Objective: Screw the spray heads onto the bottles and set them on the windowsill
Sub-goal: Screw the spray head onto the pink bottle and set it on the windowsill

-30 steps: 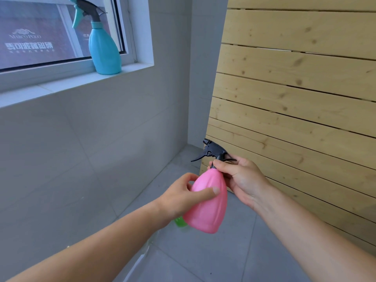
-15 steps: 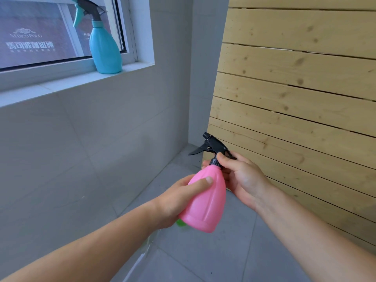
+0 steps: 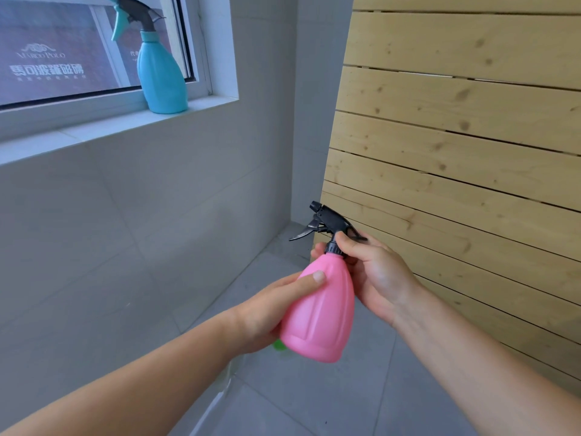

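Two bare hands meet at the lower centre of the frame around a pink bottle (image 3: 319, 309), held in the air above a grey tiled floor (image 3: 298, 404). The left hand (image 3: 267, 316) is wrapped around the bottle's lower body, thumb pressed flat on the front — a grip that seems meant to keep the bottle from turning. The right hand (image 3: 377, 275) is pinched closed on the collar at the neck, just under the black spray head (image 3: 327, 221), with thumb and fingers on opposite sides; that placement suits twisting the collar rather than pulling the trigger. The head sits upright on the neck with its nozzle pointing left, so the screwing looks nearly finished, though how tight the thread is cannot be told. In the upper left of the frame a blue bottle (image 3: 162, 80) with its spray head already on stands at the right end of the white windowsill (image 3: 94, 129), against the window glass — probably the spot beside which the pink one belongs. A wooden slatted panel (image 3: 456, 136) fills the right side. Something small and green (image 3: 278, 345) peeks out below the left hand; what it is cannot be made out.
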